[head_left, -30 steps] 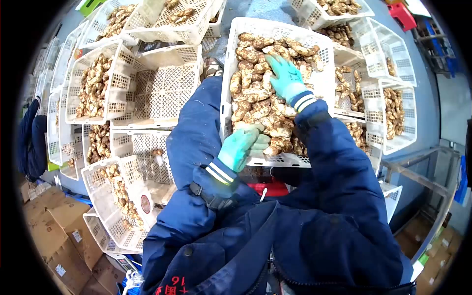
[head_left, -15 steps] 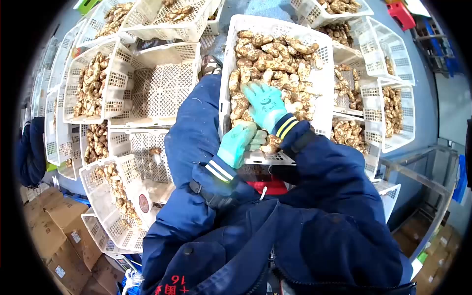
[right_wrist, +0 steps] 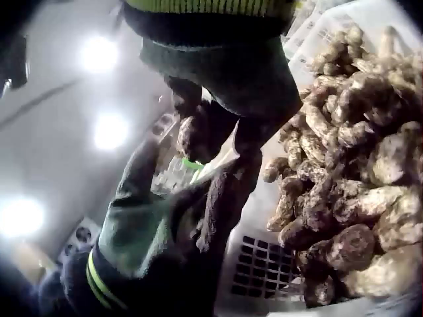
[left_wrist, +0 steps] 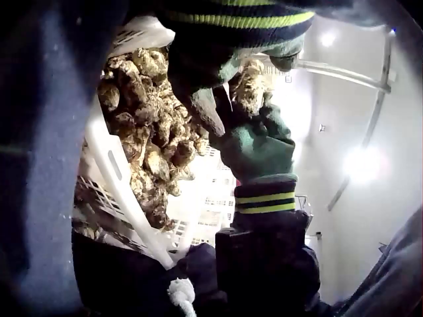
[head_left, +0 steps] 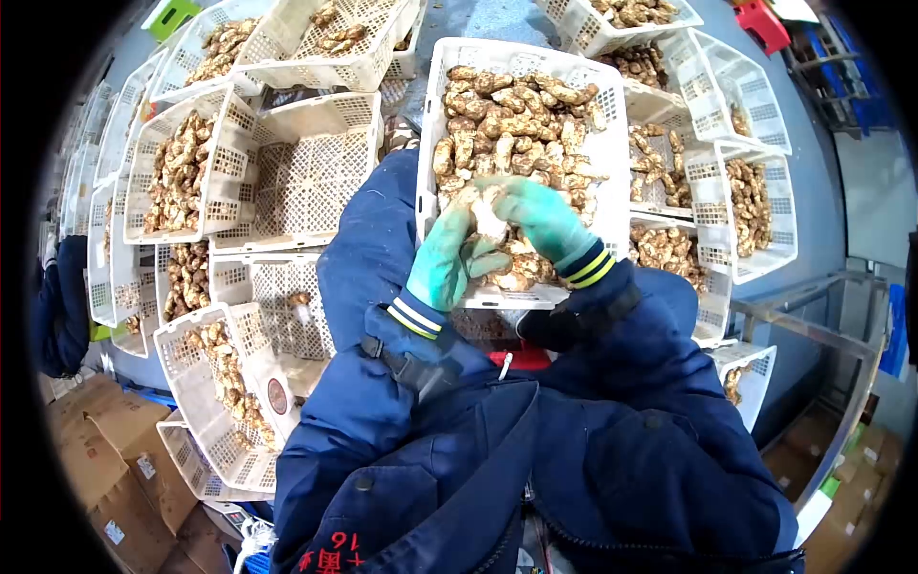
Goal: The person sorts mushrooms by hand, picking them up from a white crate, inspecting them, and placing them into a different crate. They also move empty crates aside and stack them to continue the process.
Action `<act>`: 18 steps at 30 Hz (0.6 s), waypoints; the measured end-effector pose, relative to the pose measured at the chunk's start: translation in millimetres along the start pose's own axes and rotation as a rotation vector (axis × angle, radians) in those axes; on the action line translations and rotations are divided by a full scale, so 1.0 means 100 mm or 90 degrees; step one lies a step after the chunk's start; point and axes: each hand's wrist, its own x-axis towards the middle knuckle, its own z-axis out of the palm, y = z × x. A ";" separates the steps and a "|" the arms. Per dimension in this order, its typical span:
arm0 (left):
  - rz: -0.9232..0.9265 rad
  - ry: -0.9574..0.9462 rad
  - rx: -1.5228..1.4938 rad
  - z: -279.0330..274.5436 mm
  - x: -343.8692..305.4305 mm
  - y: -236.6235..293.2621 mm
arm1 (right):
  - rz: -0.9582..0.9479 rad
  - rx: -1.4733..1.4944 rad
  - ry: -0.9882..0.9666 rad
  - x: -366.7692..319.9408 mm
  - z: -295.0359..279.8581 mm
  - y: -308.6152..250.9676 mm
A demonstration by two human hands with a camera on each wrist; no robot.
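Observation:
My gloved left hand and gloved right hand meet over the near end of a white plastic crate. Between them is a knobbly mushroom with a pale stem, gripped by the fingers of both hands. In the left wrist view this mushroom shows brown and white between the two gloves. Fingers cover part of it. Below and beyond the hands, a heap of brown and cream mushrooms fills much of the crate.
White crates stand on both sides, among them one with a bare lattice bottom and one of mushrooms at left. Stacked crates rise at right. Cardboard boxes lie lower left; a metal frame stands at right.
My right hand has drawn back from the far part of the heap towards me and now meets my left hand. A mushroom has come up between the two hands.

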 end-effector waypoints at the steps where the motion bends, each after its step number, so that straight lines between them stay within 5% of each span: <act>1: 0.017 -0.001 0.020 0.04 -0.01 -0.02 | -0.096 -0.192 -0.051 -0.08 0.06 0.00; 2: -0.018 -0.027 0.038 0.07 -0.04 0.05 | -0.207 -0.375 -0.073 -0.16 0.14 -0.02; 4: -0.041 -0.183 0.043 -0.33 0.10 -0.11 | -0.192 -0.554 0.040 -0.23 -0.01 -0.04; 5: -0.044 -0.048 0.065 -0.12 -0.01 -0.06 | -0.095 -0.444 0.128 -0.24 -0.12 -0.12; 6: -0.024 -0.034 0.085 -0.13 -0.01 -0.08 | -0.122 -0.475 0.249 -0.21 -0.45 0.04; 8: 0.014 -0.004 0.129 -0.19 0.01 -0.11 | -0.043 -0.919 0.256 -0.32 -0.78 -0.20; 11: 0.041 -0.048 0.033 -0.05 -0.02 -0.04 | 0.025 -0.916 0.097 -0.31 -0.76 -0.09; 15: 0.041 -0.061 0.003 -0.05 0.00 -0.01 | -0.001 -1.114 0.201 -0.12 -0.55 0.21; 18: -0.020 -0.045 -0.079 0.03 0.00 0.05 | -0.015 -0.872 0.260 -0.03 -0.78 0.14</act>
